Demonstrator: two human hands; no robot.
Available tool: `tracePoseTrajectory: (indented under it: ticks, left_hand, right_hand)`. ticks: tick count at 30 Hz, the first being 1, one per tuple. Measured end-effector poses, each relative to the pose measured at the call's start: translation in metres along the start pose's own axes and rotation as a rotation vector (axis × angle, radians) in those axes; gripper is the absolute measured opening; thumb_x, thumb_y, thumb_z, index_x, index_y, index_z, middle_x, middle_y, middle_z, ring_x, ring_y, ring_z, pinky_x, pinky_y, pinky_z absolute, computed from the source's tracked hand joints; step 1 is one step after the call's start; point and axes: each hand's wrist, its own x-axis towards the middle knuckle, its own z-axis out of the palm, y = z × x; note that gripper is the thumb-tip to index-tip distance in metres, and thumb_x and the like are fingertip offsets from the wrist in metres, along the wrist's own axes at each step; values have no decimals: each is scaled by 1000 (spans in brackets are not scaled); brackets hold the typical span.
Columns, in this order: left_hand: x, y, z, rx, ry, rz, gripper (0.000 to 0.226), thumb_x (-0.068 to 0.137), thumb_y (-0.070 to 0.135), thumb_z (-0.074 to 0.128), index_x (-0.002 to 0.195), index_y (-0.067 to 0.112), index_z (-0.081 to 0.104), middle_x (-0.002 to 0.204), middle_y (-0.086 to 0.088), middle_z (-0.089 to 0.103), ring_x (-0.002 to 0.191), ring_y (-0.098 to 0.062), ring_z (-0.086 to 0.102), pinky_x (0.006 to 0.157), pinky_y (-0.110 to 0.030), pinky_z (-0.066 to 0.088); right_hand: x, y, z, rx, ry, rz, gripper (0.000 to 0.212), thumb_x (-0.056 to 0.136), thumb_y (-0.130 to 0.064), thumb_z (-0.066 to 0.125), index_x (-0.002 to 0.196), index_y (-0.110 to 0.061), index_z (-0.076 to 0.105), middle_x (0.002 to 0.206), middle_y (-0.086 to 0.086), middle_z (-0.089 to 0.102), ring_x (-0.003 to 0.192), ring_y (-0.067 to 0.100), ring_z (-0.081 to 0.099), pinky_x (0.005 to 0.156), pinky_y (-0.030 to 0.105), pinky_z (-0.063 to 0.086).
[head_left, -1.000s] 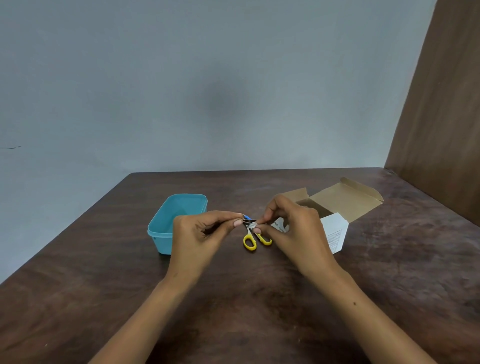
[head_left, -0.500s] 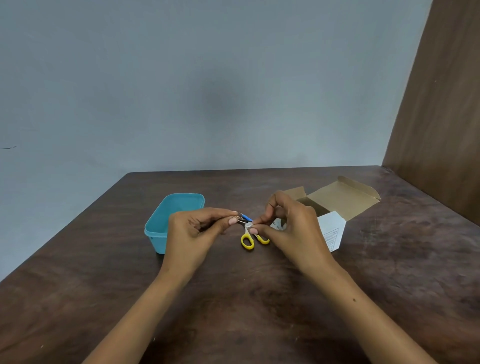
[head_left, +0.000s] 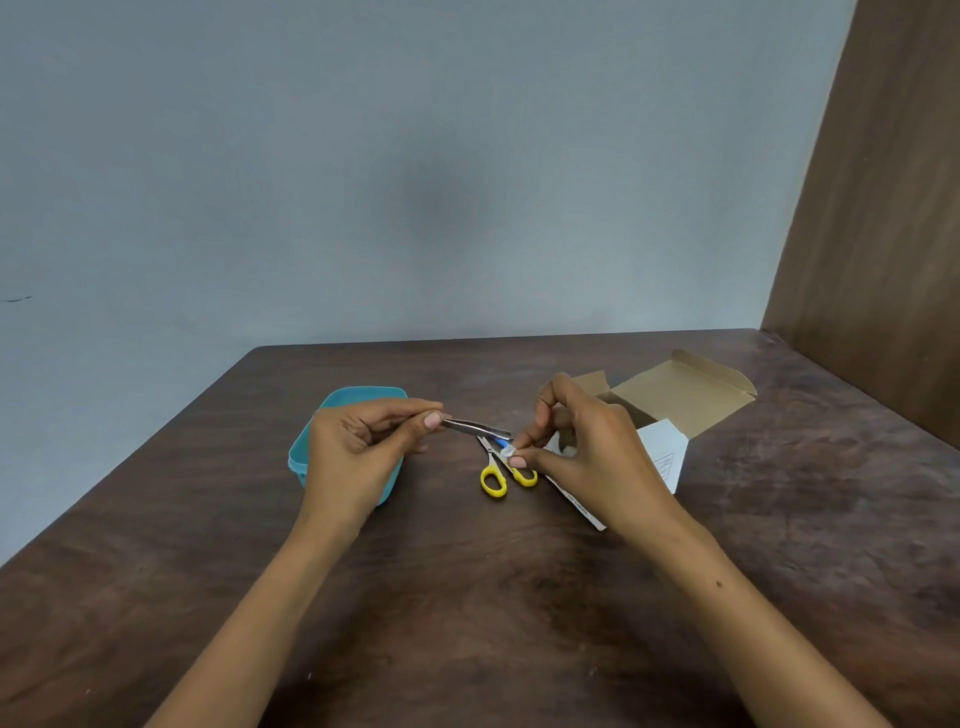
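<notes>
Brown wood-grain table (head_left: 467, 597) carries everything, and both forearms reach in over its near edge. Above its middle, the left hand (head_left: 353, 452) pinches the back end of the metal tweezers (head_left: 475, 428) between thumb and forefinger, the other fingers curled beneath. The tips point right and meet a small white scrap (head_left: 508, 451) with a blue bit on it. The right hand (head_left: 587, 457) pinches that scrap between thumb and forefinger, its other fingers bent. The scrap sits between the two hands, just above yellow-handled scissors (head_left: 493, 480) lying flat. A printed leaflet (head_left: 582, 506) lies under the right hand. Farther back, a teal tub (head_left: 363, 397) stands behind the left hand, and an open cardboard box (head_left: 675, 397) sits towards the far right corner.
</notes>
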Motion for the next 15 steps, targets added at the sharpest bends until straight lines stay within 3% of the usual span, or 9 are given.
tracePoseTrajectory:
  ticks: [3, 6, 10, 15]
  left_hand:
    - [-3, 1, 4, 25, -1, 0, 19, 77, 5, 70, 86, 22, 72, 77, 17, 74, 80, -9, 71, 65, -19, 58]
    - [-2, 1, 2, -16, 49, -6, 18, 75, 8, 71, 86, 21, 73, 78, 15, 75, 80, -12, 72, 66, -23, 59]
    - [-4, 3, 5, -22, 30, -13, 17, 74, 12, 71, 86, 22, 72, 78, 17, 75, 80, -9, 71, 66, -20, 58]
    - [-6, 5, 8, -18, 16, -8, 18, 72, 16, 70, 88, 22, 72, 77, 19, 74, 79, -6, 71, 66, -17, 57]
  right_hand:
    - [0, 3, -1, -21, 19, -8, 45, 71, -13, 81, 73, -26, 38, 73, -6, 73, 56, -6, 57, 53, 12, 37]
    - [2, 9, -7, -5, 74, 34, 39, 68, -11, 82, 73, -18, 45, 70, -11, 72, 64, 2, 66, 63, 33, 52]
    - [2, 6, -9, 81, 132, 22, 32, 69, -2, 80, 74, -15, 52, 71, -13, 69, 71, -3, 67, 66, 14, 53]
    - [2, 4, -5, -1, 115, -73, 27, 71, -7, 80, 78, -23, 58, 72, -20, 67, 77, -1, 67, 71, 27, 57]
